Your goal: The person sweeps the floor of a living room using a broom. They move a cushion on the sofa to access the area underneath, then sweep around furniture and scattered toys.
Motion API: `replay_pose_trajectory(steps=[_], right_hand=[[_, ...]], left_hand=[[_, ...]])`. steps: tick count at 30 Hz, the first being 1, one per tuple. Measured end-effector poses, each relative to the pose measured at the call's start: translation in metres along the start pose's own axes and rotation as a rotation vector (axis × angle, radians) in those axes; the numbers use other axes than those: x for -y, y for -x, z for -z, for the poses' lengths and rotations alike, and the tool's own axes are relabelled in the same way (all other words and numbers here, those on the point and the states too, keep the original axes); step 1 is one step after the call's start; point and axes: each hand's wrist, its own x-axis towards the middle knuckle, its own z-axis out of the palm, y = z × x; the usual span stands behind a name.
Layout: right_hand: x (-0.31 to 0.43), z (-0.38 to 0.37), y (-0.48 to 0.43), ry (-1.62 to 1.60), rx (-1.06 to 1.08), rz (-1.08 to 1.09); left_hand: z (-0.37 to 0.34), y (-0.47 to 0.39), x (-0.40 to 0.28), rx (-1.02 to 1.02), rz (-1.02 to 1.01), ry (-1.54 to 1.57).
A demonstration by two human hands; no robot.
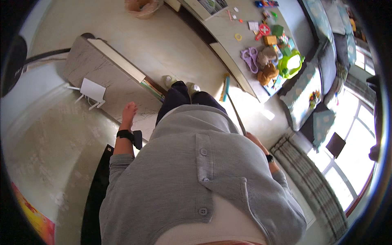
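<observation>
In my right hand, partly hidden by my grey cardigan, is the handle of a broom. Its blue head, with yellowish bristles, is down on the floor beside my feet, close to the base of the table. My left hand holds nothing and hovers at the edge of the marble-patterned cabinet. On that wrist a black strap carries a dark device. A white router with antennas lies on the cabinet near this hand.
Toys, including purple scissor-shaped handles and a green toy, crowd the low table. A sofa stands beyond it. A lined waste bin sits on the floor ahead. A plaid curtain hangs by the window at right.
</observation>
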Motion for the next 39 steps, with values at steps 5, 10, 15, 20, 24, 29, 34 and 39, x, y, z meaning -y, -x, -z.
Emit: replay_pose_trajectory(steps=[5,10,15,20,24,29,34,39], right_hand=[[0.013,-0.027,-0.062,-1.115,0.030,-0.288],[0.049,-0.057,-0.158,-0.597,0.239,0.307],[0.123,-0.112,-0.213,0.105,0.331,0.848],[0.211,-0.181,-0.225,0.173,0.453,1.092],[0.278,-0.236,-0.214,0.079,0.582,1.041],[0.361,-0.278,-0.190,-0.631,0.699,0.003],[0.393,-0.240,-0.157,-0.439,0.664,0.119],[0.407,-0.183,-0.138,-0.721,0.560,-0.107]], left_hand=[[0.019,-0.014,-0.032,0.067,-0.020,-0.269],[0.037,-0.001,-0.047,0.002,-0.085,-0.117],[0.052,0.021,-0.029,-0.110,-0.004,-0.060],[0.053,0.052,0.009,-0.171,0.064,0.048],[0.049,0.079,0.035,-0.221,0.134,0.158],[0.039,0.109,0.053,-0.293,0.232,0.223],[0.024,0.115,0.043,-0.364,0.238,0.266],[-0.007,0.104,0.009,-0.395,0.127,0.390]])
